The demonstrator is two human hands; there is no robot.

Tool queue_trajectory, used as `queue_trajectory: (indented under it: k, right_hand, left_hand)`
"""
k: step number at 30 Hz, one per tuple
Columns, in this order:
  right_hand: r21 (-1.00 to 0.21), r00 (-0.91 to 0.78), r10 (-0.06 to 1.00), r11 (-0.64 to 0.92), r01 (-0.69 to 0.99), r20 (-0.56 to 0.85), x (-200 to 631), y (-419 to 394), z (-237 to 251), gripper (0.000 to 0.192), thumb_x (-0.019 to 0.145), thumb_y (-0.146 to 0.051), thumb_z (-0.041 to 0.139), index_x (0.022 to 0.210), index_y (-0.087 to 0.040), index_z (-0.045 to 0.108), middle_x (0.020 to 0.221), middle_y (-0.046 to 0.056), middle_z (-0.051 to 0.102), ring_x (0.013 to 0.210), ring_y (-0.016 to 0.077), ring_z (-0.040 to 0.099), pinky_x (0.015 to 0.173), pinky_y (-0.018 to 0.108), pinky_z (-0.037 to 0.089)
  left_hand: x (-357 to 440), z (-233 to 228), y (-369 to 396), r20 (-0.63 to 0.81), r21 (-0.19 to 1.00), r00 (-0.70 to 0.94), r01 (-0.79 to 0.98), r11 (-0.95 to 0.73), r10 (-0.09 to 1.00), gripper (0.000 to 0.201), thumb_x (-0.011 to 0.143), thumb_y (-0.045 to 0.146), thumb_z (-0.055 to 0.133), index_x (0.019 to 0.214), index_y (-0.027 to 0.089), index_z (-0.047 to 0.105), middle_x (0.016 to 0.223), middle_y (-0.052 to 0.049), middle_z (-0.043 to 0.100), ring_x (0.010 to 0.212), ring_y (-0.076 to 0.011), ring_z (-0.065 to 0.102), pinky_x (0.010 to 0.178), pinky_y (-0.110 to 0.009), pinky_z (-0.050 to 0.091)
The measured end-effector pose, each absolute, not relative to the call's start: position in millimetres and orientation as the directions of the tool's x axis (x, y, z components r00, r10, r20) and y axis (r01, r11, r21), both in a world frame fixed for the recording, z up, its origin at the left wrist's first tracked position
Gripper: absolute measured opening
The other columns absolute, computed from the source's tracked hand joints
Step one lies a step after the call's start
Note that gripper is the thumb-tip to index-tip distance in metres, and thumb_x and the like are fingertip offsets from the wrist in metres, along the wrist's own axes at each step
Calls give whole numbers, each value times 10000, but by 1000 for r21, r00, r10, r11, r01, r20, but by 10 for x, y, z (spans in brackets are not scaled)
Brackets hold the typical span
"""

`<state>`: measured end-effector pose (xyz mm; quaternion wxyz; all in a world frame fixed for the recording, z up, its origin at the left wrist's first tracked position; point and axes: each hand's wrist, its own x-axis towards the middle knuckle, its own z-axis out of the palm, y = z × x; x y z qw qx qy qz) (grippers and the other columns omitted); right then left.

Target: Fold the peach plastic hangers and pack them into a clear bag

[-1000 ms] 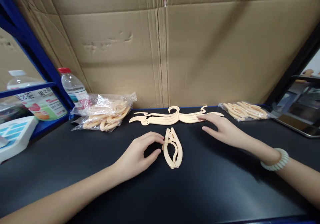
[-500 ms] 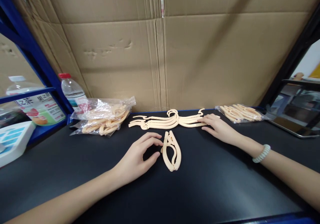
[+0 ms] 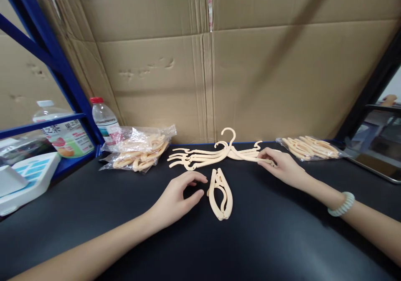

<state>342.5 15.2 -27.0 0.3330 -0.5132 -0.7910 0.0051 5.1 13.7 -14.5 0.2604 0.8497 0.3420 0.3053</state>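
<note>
Several cream plastic clothes hangers (image 3: pixel 206 158), unfolded, lie overlapping toward the back of the black tabletop (image 3: pixel 250 239). My right hand (image 3: pixel 277 164) pinches the right arm of the front hanger between thumb and fingers. That hanger's hook (image 3: pixel 231 134) stands up above the others. A folded hanger (image 3: pixel 221 195) lies nearer to me with its two arms drawn together. Just left of it, my left hand (image 3: pixel 183 195) rests at the table with thumb and fingers apart, holding nothing.
Plastic bags with folded hangers (image 3: pixel 140 149) are piled at left, and another bagged set (image 3: pixel 310 147) lies at right. Behind stand a red-capped bottle (image 3: pixel 105 120) and a cardboard wall (image 3: pixel 156 76). A white and blue plastic item (image 3: pixel 28 176) sits far left, a dark tablet-like slab (image 3: pixel 376 166) far right.
My right hand has closed on the front hanger's right arm, and that hanger has tilted, its hook rising. The view has shifted slightly. My left hand stays beside the folded hanger.
</note>
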Motion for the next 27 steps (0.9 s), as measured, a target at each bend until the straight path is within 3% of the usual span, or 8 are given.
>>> queue_trajectory:
  k: [6,11,17,22,27]
  right_hand:
    - [-408,-154,793,457,790,590,3443,135,-251,196,901,-367,506,991,-203,565,893,62,666,757,196,614,666,321,478]
    - [-369,-163,768,467,803,619,3389,75,-211,212,906,-363,504,1015,-202,588,899,69,663,756,198,607,672,324,477]
    - [-311,-202,731,500,808,652,3317,11,-157,197,919,-348,475,999,-208,588,864,67,666,725,194,612,643,316,484]
    - [-240,-275,686,555,797,673,3290,-8,-128,148,913,-283,486,973,-208,598,855,61,674,737,185,627,654,305,496]
    - [-157,-403,634,641,751,660,3223,-34,-162,159,913,-203,478,1003,-209,608,836,54,675,734,175,630,642,288,501]
  left_hand:
    - [35,-172,208,180,862,443,359,-358,878,335,805,284,572,1119,169,580,1195,-99,627,1128,-224,594,992,-411,488]
    - [27,-147,234,92,957,246,245,-153,965,530,818,262,582,1314,166,420,1351,-148,519,1122,-229,610,1039,-435,444]
    - [37,-178,256,51,998,93,24,-54,994,447,828,186,563,1260,184,452,1440,-151,420,1219,-250,542,1037,-392,461]
    - [48,-190,233,119,991,143,46,-127,982,568,780,227,632,1303,216,411,1372,-115,465,1140,-233,580,1024,-394,447]
    - [39,-211,213,173,965,328,134,-227,929,716,747,276,663,1395,255,358,1237,-76,555,966,-194,614,858,-339,498]
